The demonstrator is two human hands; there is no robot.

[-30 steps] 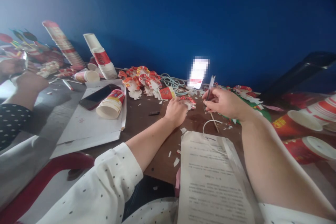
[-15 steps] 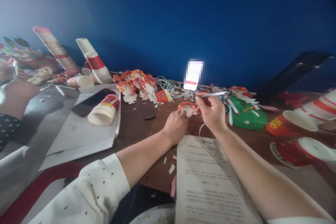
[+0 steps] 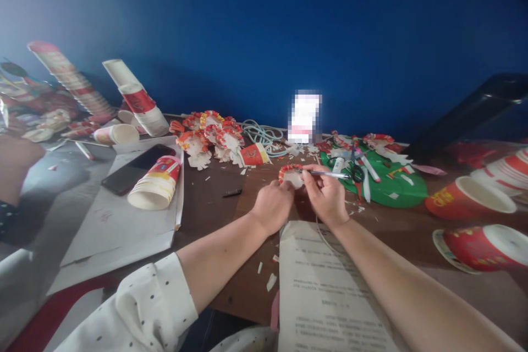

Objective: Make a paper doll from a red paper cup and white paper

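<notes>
My left hand is closed on the near left edge of a cut paper-cup piece, white inside with a red and orange curled rim. Between the fingers of my right hand is a slim pen, held nearly level, its tip end at the rim of the cup piece. Just beyond the pen's right end lie dark-handled scissors on a green round mat. A printed sheet lies below my wrists.
Several similar cut cup pieces are heaped behind, beside a coiled pale cable. Left are nested paper cups, a phone and another person's arm. A lit phone stands at the wall; red cups lie right.
The pen in my right hand has come down and left to the cup piece's rim. My left hand still grips the piece. The view has shifted slightly.
</notes>
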